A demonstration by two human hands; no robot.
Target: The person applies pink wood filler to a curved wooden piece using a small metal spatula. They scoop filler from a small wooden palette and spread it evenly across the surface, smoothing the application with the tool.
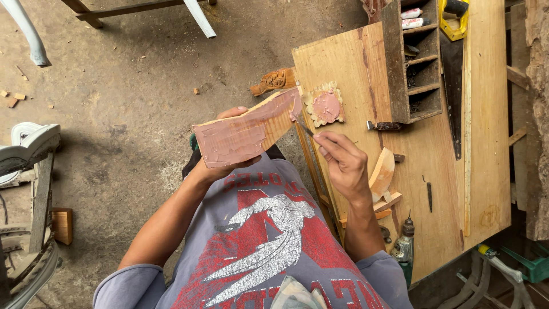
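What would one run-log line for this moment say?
left hand: holds wooden piece smeared with pinkish paste | right hand: pinches thin spreader, tip on the piece's end | workbench: handsaw

One view only: camera on my head, aimed almost straight down past my chest. Close range, my forearms fill the lower middle, my left hand [220, 166] and right hand [343, 163] sit near centre. Workbench [486, 143] runs up the right side, dirt floor [131, 86] takes the left half. No second view, so nothing overlaps.
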